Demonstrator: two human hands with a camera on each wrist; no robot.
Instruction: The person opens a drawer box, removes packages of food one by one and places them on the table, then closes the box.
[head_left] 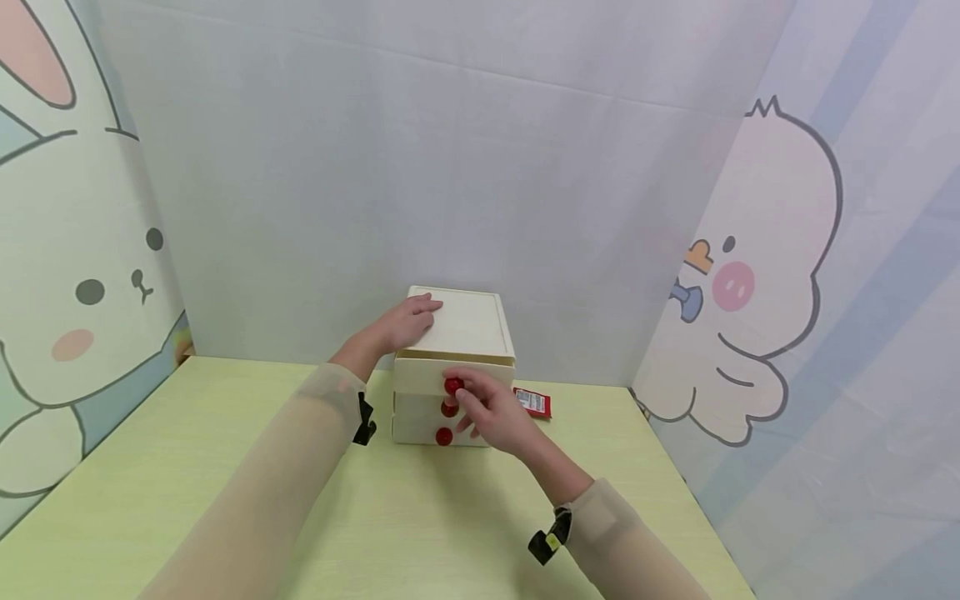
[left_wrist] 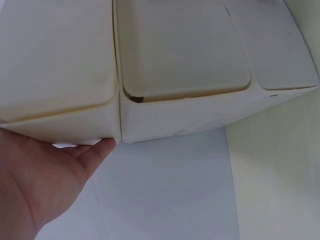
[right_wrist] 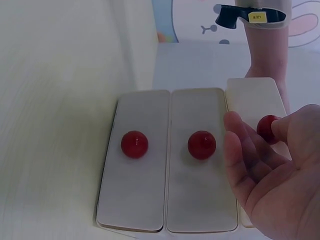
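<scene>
A small white drawer cabinet (head_left: 468, 321) stands on the table, with three drawer fronts, each bearing a round red knob. My left hand (head_left: 408, 321) rests on the top panel near its left edge, fingers stretched over it; the left wrist view shows the hand (left_wrist: 42, 180) against the cabinet's side. With thumb and fingers, my right hand (head_left: 495, 410) pinches the knob (head_left: 453, 386) of the top drawer, which sticks out a little, leaving a gap along its upper edge. Below it, the middle knob (right_wrist: 202, 145) and bottom knob (right_wrist: 134, 144) are untouched, their drawers pushed in.
A red packet (head_left: 533, 403) with a white label lies on the table to the right of the cabinet, partly behind it. The pale yellow table (head_left: 247, 433) reaches back to a grey-white curtain (head_left: 420, 167). Cartoon-printed curtains flank both sides.
</scene>
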